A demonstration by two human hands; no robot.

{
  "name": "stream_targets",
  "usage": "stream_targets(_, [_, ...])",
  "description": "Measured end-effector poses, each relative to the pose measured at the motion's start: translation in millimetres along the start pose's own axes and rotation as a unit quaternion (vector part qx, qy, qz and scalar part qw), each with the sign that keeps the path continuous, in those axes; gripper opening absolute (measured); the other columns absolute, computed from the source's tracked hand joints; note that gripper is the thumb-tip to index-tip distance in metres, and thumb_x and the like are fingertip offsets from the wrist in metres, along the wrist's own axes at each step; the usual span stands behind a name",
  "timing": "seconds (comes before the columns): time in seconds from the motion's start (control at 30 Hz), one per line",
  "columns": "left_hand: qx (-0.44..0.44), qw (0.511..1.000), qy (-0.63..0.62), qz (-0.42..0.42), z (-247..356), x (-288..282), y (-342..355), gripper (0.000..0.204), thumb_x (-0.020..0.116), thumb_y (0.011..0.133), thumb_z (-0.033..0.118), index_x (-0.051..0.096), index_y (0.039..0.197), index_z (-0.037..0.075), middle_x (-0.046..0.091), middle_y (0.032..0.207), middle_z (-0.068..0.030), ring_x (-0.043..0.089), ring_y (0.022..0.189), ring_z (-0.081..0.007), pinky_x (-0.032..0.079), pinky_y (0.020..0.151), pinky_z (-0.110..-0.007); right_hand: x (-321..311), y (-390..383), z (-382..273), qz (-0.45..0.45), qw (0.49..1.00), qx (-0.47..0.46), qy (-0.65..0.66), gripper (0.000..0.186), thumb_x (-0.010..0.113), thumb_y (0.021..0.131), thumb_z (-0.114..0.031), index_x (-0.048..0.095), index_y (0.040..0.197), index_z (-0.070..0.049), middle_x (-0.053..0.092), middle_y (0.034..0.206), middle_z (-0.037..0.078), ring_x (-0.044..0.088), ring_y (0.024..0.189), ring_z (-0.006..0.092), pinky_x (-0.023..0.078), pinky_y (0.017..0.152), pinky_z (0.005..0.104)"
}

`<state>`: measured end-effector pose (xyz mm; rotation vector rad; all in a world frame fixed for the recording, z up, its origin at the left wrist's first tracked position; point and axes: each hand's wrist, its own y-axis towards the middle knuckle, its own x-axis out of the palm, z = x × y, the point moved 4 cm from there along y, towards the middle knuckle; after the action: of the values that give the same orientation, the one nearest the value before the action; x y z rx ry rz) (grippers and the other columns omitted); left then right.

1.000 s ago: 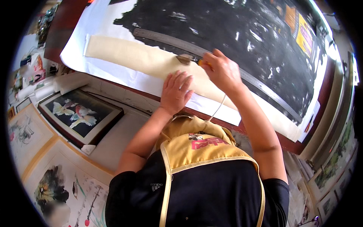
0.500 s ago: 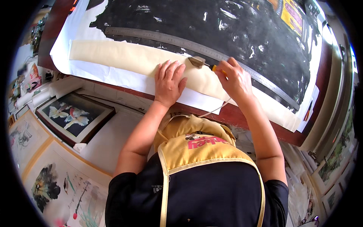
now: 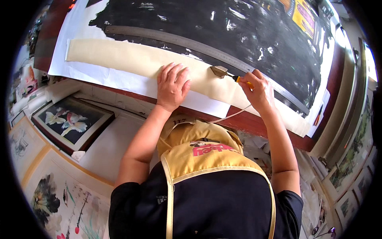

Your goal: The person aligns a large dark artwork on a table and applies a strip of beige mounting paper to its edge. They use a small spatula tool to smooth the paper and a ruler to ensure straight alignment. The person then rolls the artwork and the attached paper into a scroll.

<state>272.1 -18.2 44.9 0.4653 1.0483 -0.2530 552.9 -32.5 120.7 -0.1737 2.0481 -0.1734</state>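
Note:
My left hand (image 3: 173, 87) lies flat, fingers stretched out, across the near edge of a long cream paper strip (image 3: 119, 55) and the white sheet (image 3: 99, 75) under it. The fingers of my right hand (image 3: 258, 89) are wrapped round the yellow handle of a small corded iron (image 3: 219, 71). Its flat metal head rests on or just over the cream strip, to the right of my left hand. Beyond the strip, a steel ruler (image 3: 175, 40) lies along a large black painted sheet (image 3: 191, 20). A pale cord (image 3: 234, 115) hangs from below my right hand.
The dark red table (image 3: 258, 125) ends just in front of my apron (image 3: 215, 161). Down to the left stand a framed goldfish picture (image 3: 71, 123) and a flower painting (image 3: 67, 199). Long rails or rolls (image 3: 346, 115) run along the right side.
The iron and my right hand have slid to the right along the cream strip. My left hand stays flat on the strip; the whole view has shifted slightly.

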Motion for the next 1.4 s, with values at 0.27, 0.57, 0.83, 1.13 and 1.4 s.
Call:
stream_targets(0.27, [0.029,0.999,0.001,-0.019,2.2,-0.2,-3.2,0.039,0.061,0.099,0.033,0.064,0.133,0.014,0.058,0.139,-0.0062,0.047,0.135,-0.0317,0.03,0.119,-0.052,2.5,11.8,-10.4,0.005,1.0,0.001,0.006,0.006,0.071,0.092,-0.019,0.066,0.092,-0.015,0.062,0.092,0.007,0.067,0.078,0.0335,0.053,0.064,0.0453])
stream_targets(0.57, [0.062,0.995,-0.031,-0.074,66.8,15.0,-19.0,0.047,0.064,0.096,0.033,0.061,0.141,0.02,0.053,0.148,-0.0045,0.043,0.141,-0.0293,0.025,0.122,-0.053,-26.8,-47.1,60.3,-0.014,0.999,0.027,-0.017,0.008,0.073,0.092,-0.02,0.068,0.093,-0.013,0.061,0.09,0.006,0.067,0.075,0.0302,0.053,0.065,0.0429])
stream_targets(0.83, [0.023,0.998,0.007,-0.062,100.0,35.8,-31.9,0.048,0.066,0.095,0.032,0.062,0.141,0.021,0.052,0.147,-0.004,0.044,0.141,-0.0296,0.026,0.122,-0.053,-26.8,-28.8,65.5,-0.016,0.999,-0.021,0.023,0.007,0.07,0.092,-0.017,0.065,0.091,-0.012,0.061,0.09,0.008,0.067,0.078,0.0336,0.053,0.066,0.0452])
stream_targets(1.13, [0.034,0.999,0.006,-0.038,104.1,35.5,-25.8,0.044,0.063,0.096,0.028,0.061,0.14,0.02,0.057,0.143,-0.0067,0.049,0.137,-0.0314,0.032,0.119,-0.052,0.1,26.5,-2.5,-0.007,0.994,-0.112,0.001,0.009,0.067,0.093,-0.023,0.068,0.096,-0.014,0.063,0.094,0.011,0.07,0.079,0.0363,0.057,0.067,0.0474])
stream_targets(1.4, [0.033,0.999,0.02,-0.031,105.1,36.9,-29.5,0.044,0.066,0.095,0.03,0.062,0.137,0.02,0.056,0.141,-0.0067,0.048,0.136,-0.0304,0.033,0.119,-0.053,-32.5,-23.0,68.9,-0.021,0.995,-0.092,0.012,0.008,0.067,0.092,-0.02,0.065,0.091,-0.013,0.062,0.09,0.011,0.068,0.078,0.0363,0.054,0.065,0.0475])
